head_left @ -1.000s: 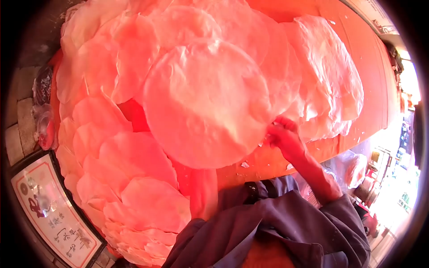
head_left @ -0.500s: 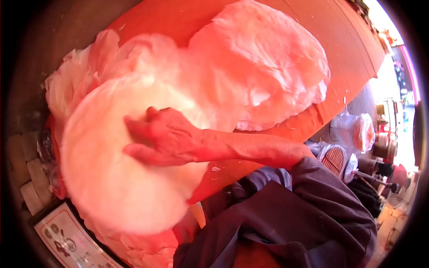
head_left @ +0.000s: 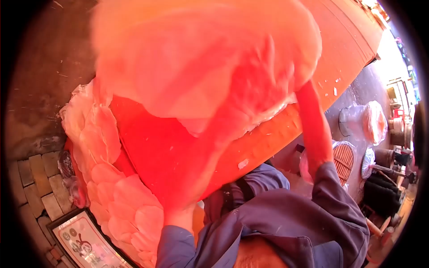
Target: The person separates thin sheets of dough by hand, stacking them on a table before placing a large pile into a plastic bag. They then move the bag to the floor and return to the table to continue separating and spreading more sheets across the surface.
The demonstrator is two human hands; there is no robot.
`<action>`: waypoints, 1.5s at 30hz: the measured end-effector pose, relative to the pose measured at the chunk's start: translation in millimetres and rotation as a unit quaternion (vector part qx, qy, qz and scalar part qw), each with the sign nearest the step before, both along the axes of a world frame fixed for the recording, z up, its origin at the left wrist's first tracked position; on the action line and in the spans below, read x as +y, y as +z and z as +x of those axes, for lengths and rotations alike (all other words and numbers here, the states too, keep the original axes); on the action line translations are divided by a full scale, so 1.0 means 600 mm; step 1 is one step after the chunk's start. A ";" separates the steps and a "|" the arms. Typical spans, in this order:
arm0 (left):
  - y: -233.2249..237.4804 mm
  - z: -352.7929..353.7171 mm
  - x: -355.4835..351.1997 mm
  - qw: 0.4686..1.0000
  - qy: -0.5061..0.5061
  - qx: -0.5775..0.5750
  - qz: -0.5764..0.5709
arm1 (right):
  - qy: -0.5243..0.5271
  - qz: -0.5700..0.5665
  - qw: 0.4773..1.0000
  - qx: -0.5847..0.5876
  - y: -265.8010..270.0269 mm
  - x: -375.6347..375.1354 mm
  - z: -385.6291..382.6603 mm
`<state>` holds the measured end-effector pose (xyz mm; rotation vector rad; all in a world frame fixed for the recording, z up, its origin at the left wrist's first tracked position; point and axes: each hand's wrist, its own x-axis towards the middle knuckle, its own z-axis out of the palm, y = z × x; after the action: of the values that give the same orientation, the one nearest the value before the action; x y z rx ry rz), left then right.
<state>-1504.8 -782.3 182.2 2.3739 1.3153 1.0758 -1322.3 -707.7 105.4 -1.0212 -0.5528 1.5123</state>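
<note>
A large, thin, pale round sheet (head_left: 178,58), tinted red by the light, is spread out in the air over the table. My left hand (head_left: 250,85) reaches up to its middle right, blurred, with finger-like ridges in the sheet around it. My right hand (head_left: 304,89) is at the sheet's right edge, its fingers hidden behind the sheet. Both hands hold the sheet. Under it, the white rim of a heap of similar sheets (head_left: 272,115) shows. More overlapping round sheets (head_left: 120,192) line the table's left side.
The red-covered table (head_left: 152,152) has small pale scraps on it. At lower left stands a framed sign (head_left: 89,245) beside brick paving (head_left: 40,187). To the right are a slatted seat (head_left: 343,163), a plastic-wrapped stool (head_left: 375,123) and dark items (head_left: 380,196).
The round sheet has come up off the left pile and moved away and right over the heap. My left hand has come into view; my right arm has swung right, to the sheet's edge.
</note>
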 end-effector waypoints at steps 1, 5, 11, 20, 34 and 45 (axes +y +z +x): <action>-0.037 0.021 -0.017 0.998 -0.001 0.056 -0.021 | -0.034 -0.034 0.999 0.005 -0.044 -0.015 0.072; -0.158 -0.010 -0.111 0.986 -0.032 0.133 -0.097 | -0.178 -0.147 0.972 -0.049 -0.135 -0.121 0.258; -0.171 -0.098 -0.212 0.992 -0.028 0.003 -0.124 | -0.157 -0.035 0.915 -0.371 -0.089 -0.214 0.140; -0.255 -0.342 -0.073 0.821 0.221 -0.447 -0.279 | -0.191 -0.176 0.940 -0.222 -0.131 -0.285 -0.023; -0.168 -0.365 -0.082 0.717 0.211 -0.539 -0.389 | -0.054 -0.065 0.926 -0.369 0.005 -0.249 -0.013; -0.361 -0.351 -0.498 0.714 0.388 -0.442 -0.380 | 0.216 0.062 0.858 -0.462 -0.076 -0.201 -0.139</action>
<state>-1715.4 -1081.3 -34.3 0.4956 1.7958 1.2197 -1405.9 -828.3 59.6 -1.5759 -1.6252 1.2454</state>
